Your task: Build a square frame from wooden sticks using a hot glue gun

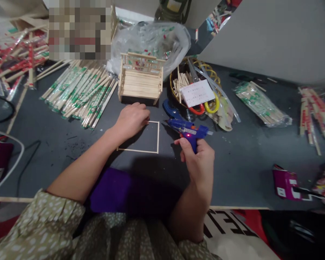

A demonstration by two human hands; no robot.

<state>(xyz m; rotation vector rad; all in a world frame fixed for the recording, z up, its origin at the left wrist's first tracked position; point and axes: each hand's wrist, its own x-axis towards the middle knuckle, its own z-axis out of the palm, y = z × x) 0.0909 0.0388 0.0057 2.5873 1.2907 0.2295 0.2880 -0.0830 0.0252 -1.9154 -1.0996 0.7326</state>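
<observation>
My right hand (pixel 199 155) grips a blue hot glue gun (pixel 188 130) by its handle, with a red light lit on its side. The gun's nozzle points left, apart from a thin rectangular frame of wooden sticks (pixel 158 137) lying flat on the dark table. At the upper edge of that frame, my left hand (pixel 132 119) is closed, fingers curled down onto the stick. The hand and forearm hide the frame's upper left part. Behind them stands a small bench-like model made of sticks (pixel 141 85), with a slatted seat and lattice back.
Wrapped chopsticks (pixel 81 94) lie in a heap at left. Beyond the glue gun, a wicker basket (pixel 174 95) holds sticks, scissors (pixel 211 104) and a paper note (pixel 197 93). A plastic bag (pixel 176 39) sits behind the model. Purple boxes (pixel 286 183) with cables are at both sides.
</observation>
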